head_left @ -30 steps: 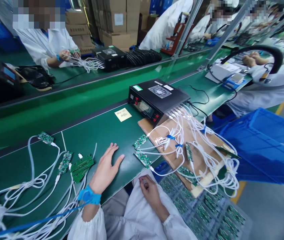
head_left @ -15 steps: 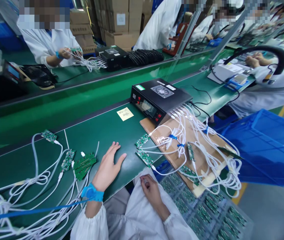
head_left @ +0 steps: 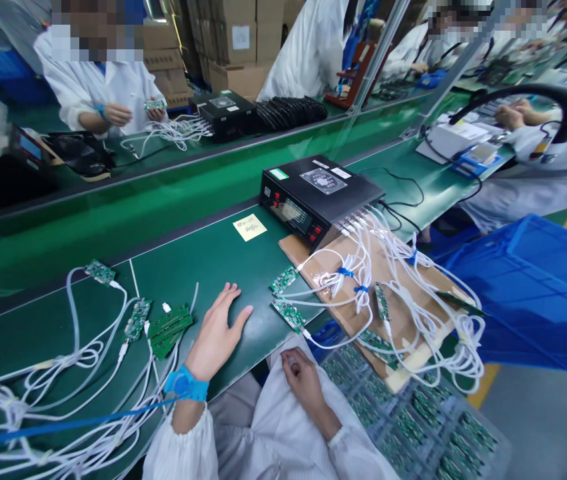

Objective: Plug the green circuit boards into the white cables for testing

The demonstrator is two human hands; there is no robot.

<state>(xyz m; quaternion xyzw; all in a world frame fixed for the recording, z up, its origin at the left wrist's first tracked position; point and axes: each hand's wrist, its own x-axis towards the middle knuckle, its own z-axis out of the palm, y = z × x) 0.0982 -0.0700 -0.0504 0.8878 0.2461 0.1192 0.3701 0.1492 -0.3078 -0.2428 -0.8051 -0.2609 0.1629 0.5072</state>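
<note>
My left hand (head_left: 217,333) lies palm down on the green bench top (head_left: 203,260), fingers and thumb stretched out, holding nothing. A blue wrist strap (head_left: 186,385) circles that wrist. Just left of it is a pile of green circuit boards (head_left: 169,331), near another circuit board (head_left: 137,320) with a white cable plugged in. My right hand (head_left: 304,380) rests on my lap against the white coat, its fingers loosely curled, and I see nothing held in it. Beyond that hand, a cabled circuit board (head_left: 288,315) lies at the bench edge, with a second one (head_left: 284,281) behind it.
A black test box (head_left: 320,193) feeds many white cables (head_left: 398,267) over a cardboard sheet (head_left: 336,307). Trays of boards (head_left: 413,427) are below the bench, beside a blue crate (head_left: 538,293). A yellow note (head_left: 250,227) lies on the bench. A co-worker (head_left: 106,93) sits opposite.
My two hands stay where they were. The co-worker opposite has moved their hands apart, with a board now in one of them. My view has shifted slightly.
</note>
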